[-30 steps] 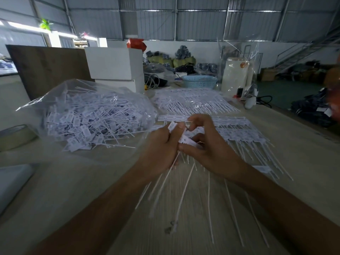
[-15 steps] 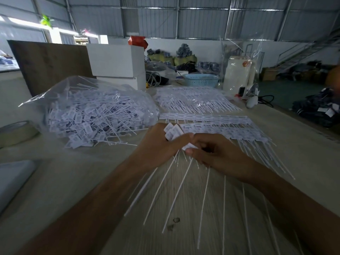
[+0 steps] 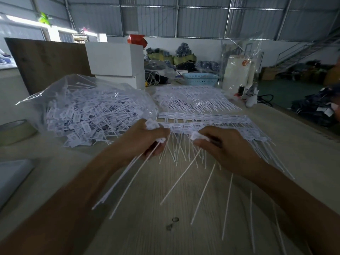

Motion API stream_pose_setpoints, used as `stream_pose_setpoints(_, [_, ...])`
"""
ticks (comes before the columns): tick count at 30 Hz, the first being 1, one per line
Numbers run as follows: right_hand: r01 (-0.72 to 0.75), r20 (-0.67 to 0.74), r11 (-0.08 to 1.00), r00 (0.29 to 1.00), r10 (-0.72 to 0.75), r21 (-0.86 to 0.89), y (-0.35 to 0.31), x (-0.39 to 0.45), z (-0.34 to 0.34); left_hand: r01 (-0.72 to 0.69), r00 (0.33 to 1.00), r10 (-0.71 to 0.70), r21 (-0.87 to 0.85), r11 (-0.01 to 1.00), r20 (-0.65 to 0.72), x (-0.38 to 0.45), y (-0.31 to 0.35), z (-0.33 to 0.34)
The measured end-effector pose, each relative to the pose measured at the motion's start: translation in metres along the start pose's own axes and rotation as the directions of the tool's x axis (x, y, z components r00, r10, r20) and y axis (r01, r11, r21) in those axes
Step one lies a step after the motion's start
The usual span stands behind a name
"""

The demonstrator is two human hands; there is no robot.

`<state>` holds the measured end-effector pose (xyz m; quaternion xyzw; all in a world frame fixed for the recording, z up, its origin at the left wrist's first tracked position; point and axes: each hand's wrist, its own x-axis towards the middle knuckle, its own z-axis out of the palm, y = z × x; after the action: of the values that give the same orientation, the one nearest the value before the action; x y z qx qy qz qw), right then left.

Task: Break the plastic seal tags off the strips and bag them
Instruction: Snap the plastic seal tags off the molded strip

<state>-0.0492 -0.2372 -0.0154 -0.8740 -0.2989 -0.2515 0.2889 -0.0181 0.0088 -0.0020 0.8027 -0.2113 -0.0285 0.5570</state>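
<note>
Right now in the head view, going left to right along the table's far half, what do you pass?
Tape roll → bag of tags → white boxes → blue basket → white jug

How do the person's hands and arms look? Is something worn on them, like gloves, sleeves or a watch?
Both are bare. The left hand and right hand have no gloves, and no rings show on the visible fingers. Both forearms are uncovered up to the frame edge: no sleeves, watch or bracelet.

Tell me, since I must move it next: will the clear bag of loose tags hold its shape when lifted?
Probably not. The clear bag is thin film slumped over the heap, so it should sag. Its open mouth faces the left hand, with tags already spilled out; more could slide free.
</note>
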Motion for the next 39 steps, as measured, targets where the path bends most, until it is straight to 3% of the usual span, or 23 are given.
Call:
stream_pose_setpoints(5, [-0.093,0.159,0.949,0.986,0.046,0.301,-0.006,0.000,0.017,-0.151,0.988,0.149,-0.053,0.987,-0.040,0.005,0.000,0.034])
stream_pose_setpoints(12, [-0.151,0.121,0.876,0.987,0.106,0.458,-0.010,0.003,0.020,-0.161,0.982,0.170,0.117,0.980,-0.077,0.006,-0.001,0.046])
stream_pose_setpoints(16, [-0.232,0.290,0.924,0.946,0.142,0.305,-0.006,0.005,0.008,-0.185,0.968,0.195,0.076,0.980,-0.157,0.004,-0.001,0.046])
stream_pose_setpoints(18, [-0.218,0.319,0.937,0.939,0.126,0.272,-0.005,0.004,0.007,-0.213,0.967,0.226,0.106,0.971,-0.122,0.002,0.000,0.048])
stream_pose_setpoints(20, [-0.159,0.264,0.948,0.961,0.084,0.276,-0.006,0.004,0.007,-0.223,0.970,0.226,0.046,0.974,-0.090,0.001,0.002,0.050])
stream_pose_setpoints(23, [-0.100,0.178,0.957,0.983,0.053,0.271,-0.009,0.004,0.010,-0.165,0.972,0.159,-0.017,0.986,-0.171,0.005,0.003,0.050])
stream_pose_setpoints(25, [-0.010,0.116,0.989,0.993,-0.007,0.148,-0.012,0.003,0.014,-0.079,0.982,0.063,-0.083,0.993,-0.178,0.005,0.003,0.047])
stream_pose_setpoints(29, [0.239,0.105,0.956,0.969,-0.223,-0.172,-0.013,-0.001,0.016,0.064,0.998,-0.067,-0.126,0.990,-0.019,0.001,0.006,0.037])
stream_pose_setpoints(34, [0.213,0.143,0.950,0.972,-0.184,-0.229,-0.008,-0.001,0.008,0.080,0.967,-0.080,0.006,0.997,0.241,0.004,0.004,0.013])
stream_pose_setpoints(36, [0.066,0.115,0.992,0.992,-0.054,-0.109,0.002,0.001,-0.004,0.053,0.971,-0.056,0.021,0.998,0.233,0.003,0.000,0.000])
stream_pose_setpoints(39, [-0.052,0.140,0.980,0.990,0.025,0.191,0.005,0.001,-0.006,-0.029,0.999,0.031,-0.077,0.997,0.031,0.003,0.000,0.005])
